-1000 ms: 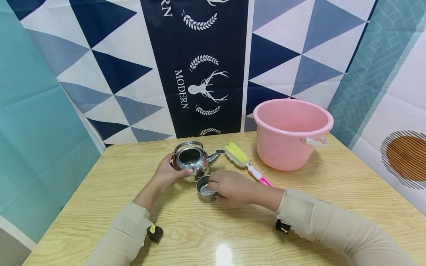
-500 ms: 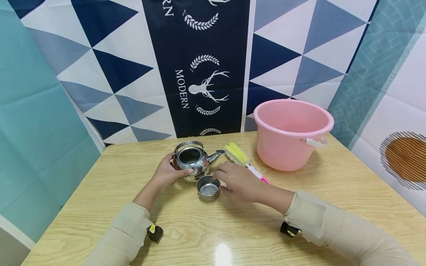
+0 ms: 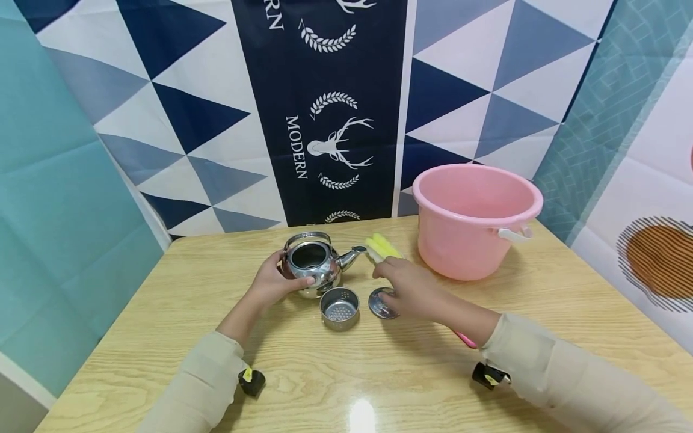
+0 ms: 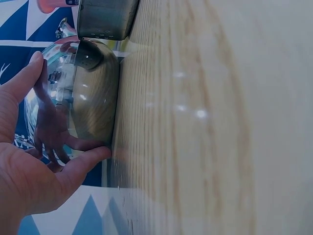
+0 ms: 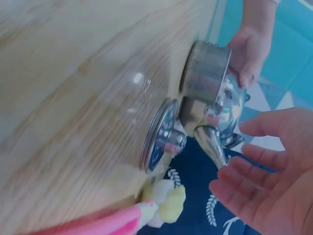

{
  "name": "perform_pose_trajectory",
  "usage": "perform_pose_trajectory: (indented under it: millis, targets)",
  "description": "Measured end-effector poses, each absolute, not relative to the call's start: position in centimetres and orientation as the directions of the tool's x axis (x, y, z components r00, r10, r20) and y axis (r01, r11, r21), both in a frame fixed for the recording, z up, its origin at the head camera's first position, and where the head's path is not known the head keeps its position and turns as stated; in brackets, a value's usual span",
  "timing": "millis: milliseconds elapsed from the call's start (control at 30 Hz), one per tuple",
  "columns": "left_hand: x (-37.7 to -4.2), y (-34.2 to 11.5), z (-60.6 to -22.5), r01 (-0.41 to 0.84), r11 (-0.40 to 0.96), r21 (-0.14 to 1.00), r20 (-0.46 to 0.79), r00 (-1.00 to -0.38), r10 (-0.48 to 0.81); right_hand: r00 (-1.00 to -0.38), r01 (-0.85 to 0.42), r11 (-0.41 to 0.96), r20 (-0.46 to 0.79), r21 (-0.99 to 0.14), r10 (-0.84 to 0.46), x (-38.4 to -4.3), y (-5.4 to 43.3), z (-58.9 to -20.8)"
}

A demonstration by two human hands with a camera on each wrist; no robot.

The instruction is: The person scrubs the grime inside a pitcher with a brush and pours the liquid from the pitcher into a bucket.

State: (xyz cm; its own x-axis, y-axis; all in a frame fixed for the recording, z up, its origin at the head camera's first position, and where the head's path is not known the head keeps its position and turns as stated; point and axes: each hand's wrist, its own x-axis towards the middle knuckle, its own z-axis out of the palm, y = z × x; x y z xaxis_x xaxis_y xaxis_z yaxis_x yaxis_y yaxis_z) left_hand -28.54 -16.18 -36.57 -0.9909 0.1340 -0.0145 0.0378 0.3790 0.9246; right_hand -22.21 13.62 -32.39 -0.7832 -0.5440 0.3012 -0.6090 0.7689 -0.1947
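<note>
A shiny steel teapot (image 3: pixel 310 258) stands lidless on the table, its spout pointing right. My left hand (image 3: pixel 273 281) grips its left side, thumb across the front of the belly; the left wrist view has the fingers spread round the teapot's body (image 4: pixel 73 98). In front of the teapot sits a round perforated strainer basket (image 3: pixel 339 310). To its right lies the steel lid (image 5: pixel 164 137), knob up. My right hand (image 3: pixel 414 288) is over the lid in the head view, partly covering it. In the right wrist view, its relaxed fingers (image 5: pixel 234 196) hold nothing.
A yellow sponge brush (image 3: pixel 381 245) with a pink handle (image 5: pixel 107 223) lies right of the teapot, partly hidden by the right hand. Behind it is a pink bucket (image 3: pixel 471 246) with a white handle. A patterned cloth wall (image 3: pixel 335 90) rises along the table's back edge.
My right hand has left the strainer basket and moved right, over the lid, which now shows beneath it. The left hand and teapot have stayed in place.
</note>
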Motion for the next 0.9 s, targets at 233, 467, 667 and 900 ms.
perform_pose_trajectory:
  millis: [233, 467, 667, 900]
  targets:
    - [-28.4, -16.2, -36.6, 0.04, 0.395, 0.918, -0.011, -0.992, 0.127, -0.868, -0.488, 0.858, 0.188, -0.158, -0.459, -22.5, 14.8, -32.4]
    - [-28.4, -16.1, -36.5, 0.047, 0.39, 0.919, -0.005, -0.991, 0.133, -0.919, -0.395, 0.899, 0.061, -0.189, -0.39, -23.0, 16.5, -32.5]
    - [-28.4, -16.1, -36.4, 0.043, 0.394, 0.918, -0.008, -0.992, 0.127, -0.92, -0.389, 0.906, 0.017, -0.168, -0.392, -23.5, 17.6, -32.9]
    - [-28.5, -16.1, -36.6, 0.045, 0.392, 0.919, -0.006, -0.992, 0.126, -0.932, -0.338, 0.924, -0.076, -0.18, -0.356, -23.9, 18.5, -33.9]
